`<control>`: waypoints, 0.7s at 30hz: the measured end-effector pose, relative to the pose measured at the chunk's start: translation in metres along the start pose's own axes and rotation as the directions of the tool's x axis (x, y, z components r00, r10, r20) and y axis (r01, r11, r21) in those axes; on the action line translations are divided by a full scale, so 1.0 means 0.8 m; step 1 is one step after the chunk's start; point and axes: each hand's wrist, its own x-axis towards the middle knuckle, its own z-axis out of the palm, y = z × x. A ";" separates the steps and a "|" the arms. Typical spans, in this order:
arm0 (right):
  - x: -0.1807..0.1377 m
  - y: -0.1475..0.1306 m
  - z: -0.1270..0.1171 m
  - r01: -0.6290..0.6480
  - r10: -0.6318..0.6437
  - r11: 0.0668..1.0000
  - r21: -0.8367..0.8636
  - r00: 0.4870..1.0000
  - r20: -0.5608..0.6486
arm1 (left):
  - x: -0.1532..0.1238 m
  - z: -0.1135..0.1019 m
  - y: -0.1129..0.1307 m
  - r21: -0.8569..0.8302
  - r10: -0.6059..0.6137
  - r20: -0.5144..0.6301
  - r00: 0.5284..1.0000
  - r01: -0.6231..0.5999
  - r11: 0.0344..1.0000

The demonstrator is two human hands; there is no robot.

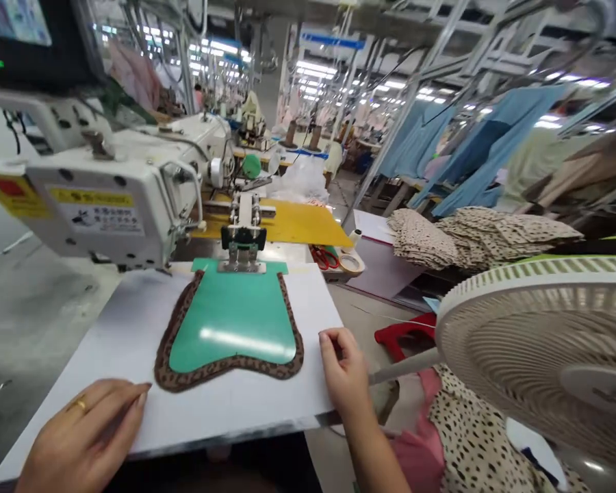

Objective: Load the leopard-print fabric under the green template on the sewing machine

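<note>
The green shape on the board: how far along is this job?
Done: a leopard-print strip already edges the green template. In hand: the left hand and right hand rest on the white board. Remaining: the template's top sits at the sewing machine's foot, stitching unclear, and a stack of printed pieces lies nearby.

At centre, a green template (231, 322) edged in brown leopard-print fabric (226, 372) lies on a white board (267, 411); a yellow panel (292, 222) sits above, blue garments (493, 150) upper right, black-spotted cream cloth (472, 418) lower right.
</note>
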 end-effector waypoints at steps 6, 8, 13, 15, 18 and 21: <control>0.001 0.002 -0.001 -0.051 0.053 0.998 -0.039 0.997 0.051 | 0.018 -0.006 0.019 0.064 0.034 -0.030 0.999 -0.032 0.997; 0.002 0.001 -0.001 -0.049 0.052 0.998 -0.042 0.997 0.054 | 0.016 -0.005 0.018 0.061 0.042 -0.027 0.999 -0.040 0.997; 0.003 0.003 0.003 -0.038 0.041 0.998 -0.056 0.997 0.060 | 0.015 -0.003 0.016 0.099 0.057 0.001 0.998 -0.057 0.993; 0.003 0.006 0.004 -0.035 0.039 0.997 -0.062 0.997 0.060 | 0.018 -0.001 0.017 0.102 0.055 0.017 0.998 -0.056 0.993; 0.003 0.010 0.005 -0.025 0.029 0.998 -0.066 0.998 0.063 | 0.020 0.000 0.019 0.080 0.046 0.037 0.998 -0.049 0.996; 0.004 0.011 0.005 0.002 0.002 0.998 -0.061 0.998 0.061 | 0.021 -0.001 0.021 0.066 0.044 0.008 0.999 -0.044 0.997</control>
